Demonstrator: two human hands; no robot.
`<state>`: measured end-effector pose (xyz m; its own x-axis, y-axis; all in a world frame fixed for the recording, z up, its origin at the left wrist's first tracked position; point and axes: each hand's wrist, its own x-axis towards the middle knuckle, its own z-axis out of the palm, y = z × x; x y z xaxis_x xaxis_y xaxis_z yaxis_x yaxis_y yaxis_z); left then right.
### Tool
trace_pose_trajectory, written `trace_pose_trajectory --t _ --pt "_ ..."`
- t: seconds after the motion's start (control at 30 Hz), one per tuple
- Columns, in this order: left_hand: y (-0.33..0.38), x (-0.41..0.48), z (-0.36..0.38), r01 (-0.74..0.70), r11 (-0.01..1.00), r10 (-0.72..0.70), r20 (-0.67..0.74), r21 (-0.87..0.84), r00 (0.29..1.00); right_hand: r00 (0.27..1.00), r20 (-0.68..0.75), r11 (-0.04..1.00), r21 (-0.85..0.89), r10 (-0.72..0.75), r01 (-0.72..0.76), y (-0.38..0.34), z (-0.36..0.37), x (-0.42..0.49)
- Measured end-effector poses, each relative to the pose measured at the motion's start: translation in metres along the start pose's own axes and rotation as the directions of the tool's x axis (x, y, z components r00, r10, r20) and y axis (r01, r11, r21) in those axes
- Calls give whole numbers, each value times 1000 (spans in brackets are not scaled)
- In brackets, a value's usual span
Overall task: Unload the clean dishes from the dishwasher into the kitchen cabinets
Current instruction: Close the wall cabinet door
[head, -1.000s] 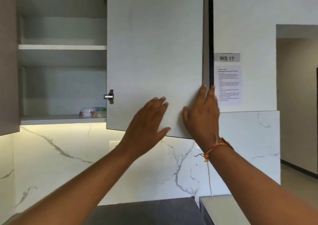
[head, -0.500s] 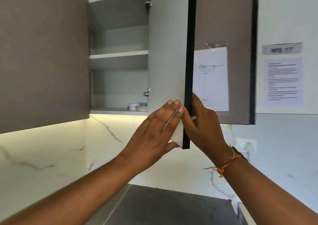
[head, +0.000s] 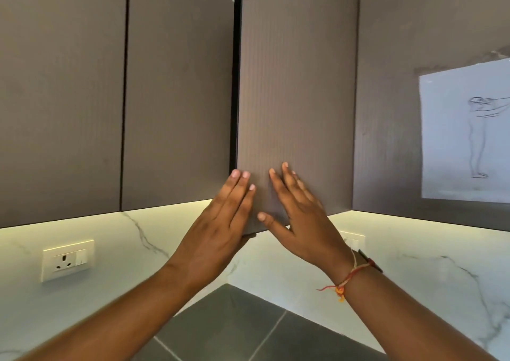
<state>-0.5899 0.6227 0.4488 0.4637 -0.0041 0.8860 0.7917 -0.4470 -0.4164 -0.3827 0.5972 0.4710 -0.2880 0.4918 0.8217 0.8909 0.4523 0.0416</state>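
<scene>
A brown ribbed cabinet door (head: 295,90) fills the middle of the head view, nearly flush with the doors beside it, a dark slit showing along its left edge. My left hand (head: 220,228) lies flat at the door's lower left corner, fingers straight, thumb under the bottom edge. My right hand (head: 300,217) presses flat on the door's lower face, fingers spread. Neither hand holds anything. The cabinet's inside and any dishes are hidden behind the door.
Two shut brown cabinet doors (head: 176,92) hang to the left. On the right cabinet a paper sheet (head: 466,134) with a line drawing is taped. A wall socket (head: 67,260) sits on the marble backsplash, lit from under the cabinets. A dark tiled countertop (head: 237,322) lies below.
The cabinet door swung from wide open to nearly shut, hiding the shelves and the bowl. My hands moved from its edge to flat on its outer face.
</scene>
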Motion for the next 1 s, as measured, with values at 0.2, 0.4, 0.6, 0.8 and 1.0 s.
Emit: trace_pose_trajectory --t 0.2,0.4,0.6,0.8,1.0 --pt "-63 -23 80 145 989 -147 114 27 983 992 115 911 -404 -41 85 34 70 46" --pt "-106 -24 159 126 990 -135 191 61 972 976 209 798 -579 -53 167 68 117 91" --pt "-123 -16 221 86 994 -100 227 71 969 976 210 732 -654 -65 189 103 143 108" --pt "-129 -5 274 107 994 -109 253 21 961 976 214 672 -718 -38 183 131 169 119" --pt "-126 3 311 150 988 -138 269 -24 953 981 194 639 -750 -31 168 150 183 125"
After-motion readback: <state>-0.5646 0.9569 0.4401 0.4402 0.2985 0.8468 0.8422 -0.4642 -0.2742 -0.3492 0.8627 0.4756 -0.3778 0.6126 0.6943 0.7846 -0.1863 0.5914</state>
